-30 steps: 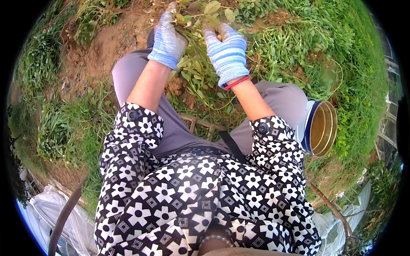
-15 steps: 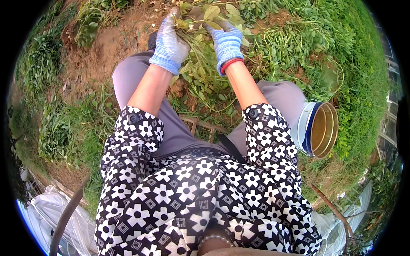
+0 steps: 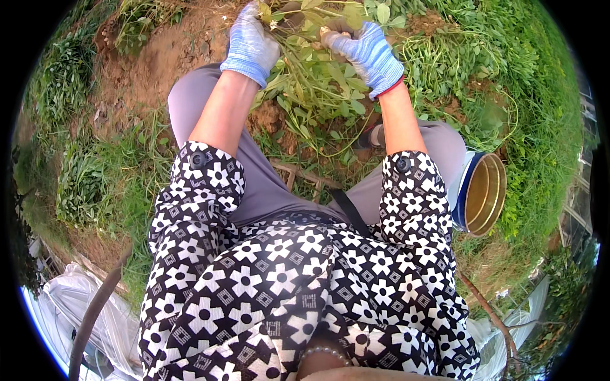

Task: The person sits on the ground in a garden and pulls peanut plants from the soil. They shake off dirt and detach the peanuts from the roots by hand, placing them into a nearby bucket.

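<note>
At the top of the head view, both my hands wear blue-and-white work gloves, the palms and fingers soiled. My left hand (image 3: 251, 46) is closed around the stems of an uprooted peanut plant (image 3: 318, 92), whose leaves hang down between my arms. To its right, my right hand (image 3: 368, 54) is closed, thumb and fingers pinching a small pale peanut pod (image 3: 325, 30) beside the roots. Another whitish pod (image 3: 273, 25) shows next to my left thumb. The upper end of the plant is partly cut off by the frame's edge.
A blue-and-white metal bucket (image 3: 469, 193) with a golden inside leans beside my right knee. Pulled green plants (image 3: 438, 54) lie in heaps to the right, and more (image 3: 82, 184) to the left. Bare reddish soil (image 3: 152, 70) lies at upper left. White plastic sheeting (image 3: 89, 305) is behind me.
My right hand has moved right, away from my left hand, and its fingers have turned inward onto a pod. My left hand has shifted slightly up, still gripping the stems.
</note>
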`<state>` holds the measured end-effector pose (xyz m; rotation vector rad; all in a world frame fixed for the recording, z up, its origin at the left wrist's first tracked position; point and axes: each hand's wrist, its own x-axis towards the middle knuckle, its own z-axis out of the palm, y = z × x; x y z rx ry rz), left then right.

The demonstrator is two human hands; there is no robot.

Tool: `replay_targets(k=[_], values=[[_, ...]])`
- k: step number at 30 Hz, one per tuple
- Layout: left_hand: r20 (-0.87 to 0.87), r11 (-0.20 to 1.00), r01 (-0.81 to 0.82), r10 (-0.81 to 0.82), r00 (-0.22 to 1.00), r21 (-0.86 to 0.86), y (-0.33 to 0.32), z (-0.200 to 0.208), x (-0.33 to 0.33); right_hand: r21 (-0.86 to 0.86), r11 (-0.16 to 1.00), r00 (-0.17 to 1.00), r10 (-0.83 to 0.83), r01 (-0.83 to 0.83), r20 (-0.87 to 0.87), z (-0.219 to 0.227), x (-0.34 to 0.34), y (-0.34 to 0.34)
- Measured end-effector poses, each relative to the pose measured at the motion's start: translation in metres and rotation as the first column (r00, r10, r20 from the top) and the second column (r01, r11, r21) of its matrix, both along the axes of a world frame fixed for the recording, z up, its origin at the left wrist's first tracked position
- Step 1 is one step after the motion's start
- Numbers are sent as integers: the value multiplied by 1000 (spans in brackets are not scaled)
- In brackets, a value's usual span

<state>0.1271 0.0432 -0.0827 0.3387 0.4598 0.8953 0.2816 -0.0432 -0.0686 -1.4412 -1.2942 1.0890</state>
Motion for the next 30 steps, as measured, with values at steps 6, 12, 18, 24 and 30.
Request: replay_targets(k=[6, 12, 18, 24, 30], values=[[-60, 993, -85, 80, 995, -78, 18, -13, -9, 118, 985, 979, 106, -127, 174, 12, 2, -13], [-4, 984, -160, 160, 987, -81, 33, -16, -22, -43, 998, 927, 28, -48, -375, 38, 9, -43], [18, 988, -147, 148, 989, -56, 22, -3, -15, -69, 994, 687, -109, 85, -718, 23, 0, -45], [115, 997, -61, 67, 991, -49, 25, -12, -15, -121, 973, 979, -189, 197, 72, 5, -17, -29], [39, 993, -9, 14, 999, -120, 8, 2, -5, 224, 969, 776, -221, 105, 591, -12, -33, -9]])
